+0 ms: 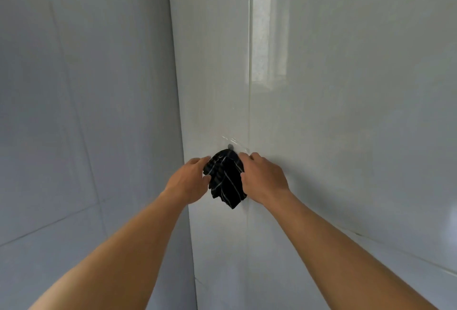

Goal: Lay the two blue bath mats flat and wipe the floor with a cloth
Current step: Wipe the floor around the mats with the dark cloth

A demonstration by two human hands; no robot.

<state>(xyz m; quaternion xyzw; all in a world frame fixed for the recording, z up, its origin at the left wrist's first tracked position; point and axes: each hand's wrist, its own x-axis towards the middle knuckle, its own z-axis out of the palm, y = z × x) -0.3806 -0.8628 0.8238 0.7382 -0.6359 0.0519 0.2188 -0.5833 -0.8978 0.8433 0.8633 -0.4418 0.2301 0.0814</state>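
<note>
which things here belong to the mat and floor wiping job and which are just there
Job: dark striped cloth, gripped by the left hand and right hand.
Just there: wall hook above the cloth, tiled wall.

Tiled wall (346,116) right behind the cloth (226,179), hook (230,146) at its top; free room below and on the near side

I count two hands of mine, one left hand (190,178) and one right hand (264,178); one dark striped cloth (226,181); one small hook (230,146); and two tiled walls, left wall (74,111) and right wall (346,136).
</note>
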